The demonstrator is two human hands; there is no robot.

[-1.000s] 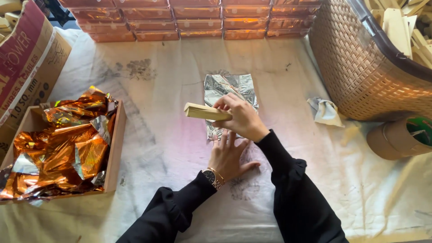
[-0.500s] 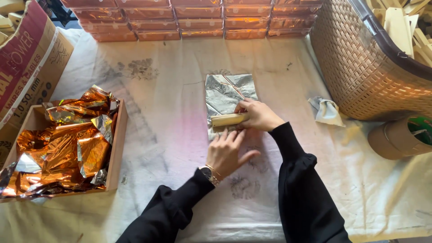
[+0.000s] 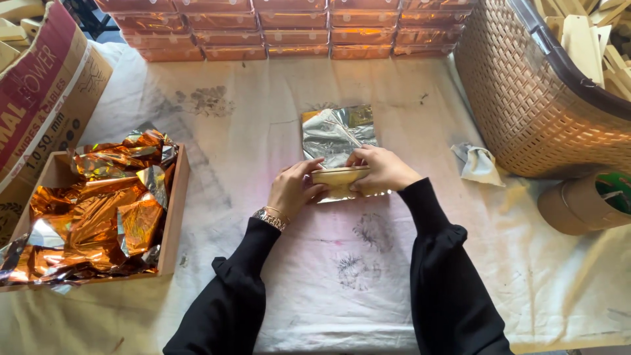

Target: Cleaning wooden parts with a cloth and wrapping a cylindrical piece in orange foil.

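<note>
Wooden block [image 3: 338, 176] is gripped at its ends by the left hand [image 3: 294, 189] and right hand [image 3: 383, 169], fingers closed on it. It is laid across the near edge of a silver foil sheet [image 3: 336, 135] on the cloth-covered table [image 3: 250, 118].

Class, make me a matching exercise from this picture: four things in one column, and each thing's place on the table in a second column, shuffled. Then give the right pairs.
Things
1. wooden block
2. woven basket
3. copper foil sheets
4. wrapped boxes

Places
A. stacked in rows along the far edge of the table
B. in the shallow wooden tray at the left
C. between the left hand and the right hand, on the silver foil sheet
D. at the right, full of wooden pieces

Pairs: 1-C, 2-D, 3-B, 4-A
</note>
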